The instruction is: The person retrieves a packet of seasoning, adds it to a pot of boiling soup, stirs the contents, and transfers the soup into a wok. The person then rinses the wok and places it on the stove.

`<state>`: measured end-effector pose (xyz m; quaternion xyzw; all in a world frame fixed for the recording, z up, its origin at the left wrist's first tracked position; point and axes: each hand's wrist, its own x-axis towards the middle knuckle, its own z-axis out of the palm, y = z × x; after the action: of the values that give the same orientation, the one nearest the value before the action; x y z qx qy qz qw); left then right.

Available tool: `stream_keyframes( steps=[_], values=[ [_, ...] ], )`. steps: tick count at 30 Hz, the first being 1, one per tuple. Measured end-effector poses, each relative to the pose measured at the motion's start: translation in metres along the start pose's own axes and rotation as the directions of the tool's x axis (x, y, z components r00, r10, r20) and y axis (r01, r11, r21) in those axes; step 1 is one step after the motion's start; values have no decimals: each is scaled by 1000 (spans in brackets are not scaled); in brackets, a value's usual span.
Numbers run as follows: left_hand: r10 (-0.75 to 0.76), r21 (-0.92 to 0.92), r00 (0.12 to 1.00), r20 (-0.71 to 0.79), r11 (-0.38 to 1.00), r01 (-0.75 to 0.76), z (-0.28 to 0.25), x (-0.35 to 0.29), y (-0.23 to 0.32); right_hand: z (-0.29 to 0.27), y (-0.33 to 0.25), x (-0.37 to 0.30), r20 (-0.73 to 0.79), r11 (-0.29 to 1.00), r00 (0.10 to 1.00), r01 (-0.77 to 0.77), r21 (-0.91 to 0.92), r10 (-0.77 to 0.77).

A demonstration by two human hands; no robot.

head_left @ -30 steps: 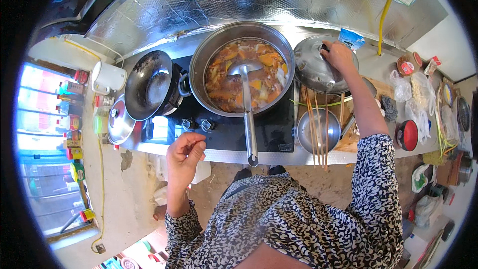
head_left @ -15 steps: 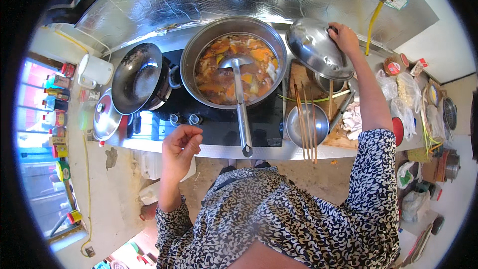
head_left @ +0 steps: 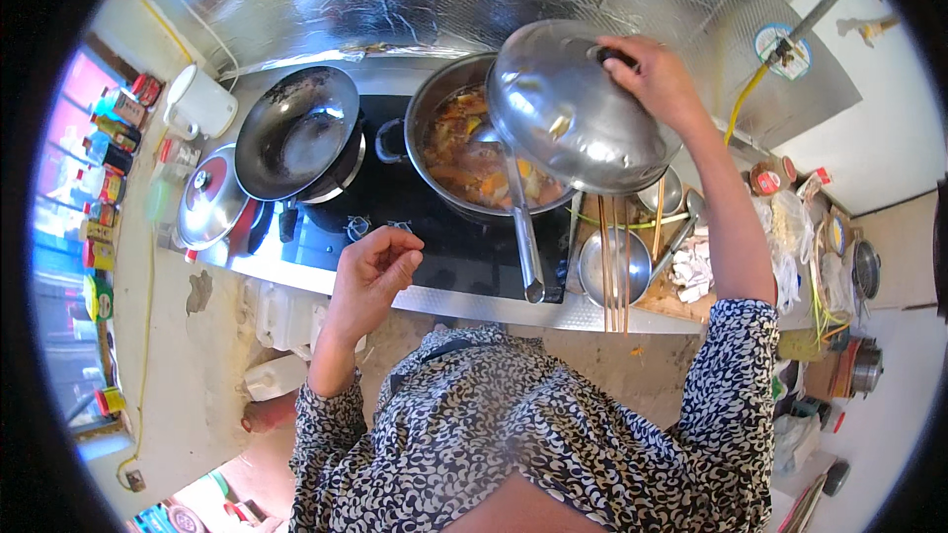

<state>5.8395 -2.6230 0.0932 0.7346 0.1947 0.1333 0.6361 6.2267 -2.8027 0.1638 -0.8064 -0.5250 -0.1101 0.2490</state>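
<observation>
My right hand (head_left: 647, 74) grips the dark knob of a large domed steel pot lid (head_left: 568, 118). The lid is tilted over the right part of a big steel pot (head_left: 405, 128), hiding that part of its rim. Inside is a brown stew (head_left: 459, 153) with orange chunks. A steel ladle (head_left: 525, 232) rests in it, its handle sticking out over the near rim, its bowl partly covered by the lid. My left hand (head_left: 375, 271) hovers in front of the stove's near edge, fingers curled and thumb close to them, with nothing visible in it.
Left of the pot a black wok (head_left: 301, 133) sits on the stove (head_left: 434, 262). Beyond it is a lidded pan (head_left: 209, 199). On the right are a steel bowl (head_left: 597, 276), long chopsticks (head_left: 622, 311) across it, and a cutting board (head_left: 671, 306). A foil sheet (head_left: 415, 10) lines the back wall.
My right hand has brought the lid leftward from the counter side to over the pot. The left hand stays curled in nearly the same place. The view has shifted slightly.
</observation>
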Motion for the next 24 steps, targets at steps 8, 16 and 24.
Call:
stream_keyframes(
  steps=[8,16,24],
  values=[
    [-39,-38,997,-72,999,37,-25,-19,-21,43,-71,26,180,983,969,179,-38,-170],
    [-78,-52,991,-108,996,73,-9,-15,-24,68,-36,31,185,984,967,180,2,-178],
    [-157,16,986,57,988,157,46,12,-28,53,23,-11,44,996,999,27,84,-31]
  ],
)
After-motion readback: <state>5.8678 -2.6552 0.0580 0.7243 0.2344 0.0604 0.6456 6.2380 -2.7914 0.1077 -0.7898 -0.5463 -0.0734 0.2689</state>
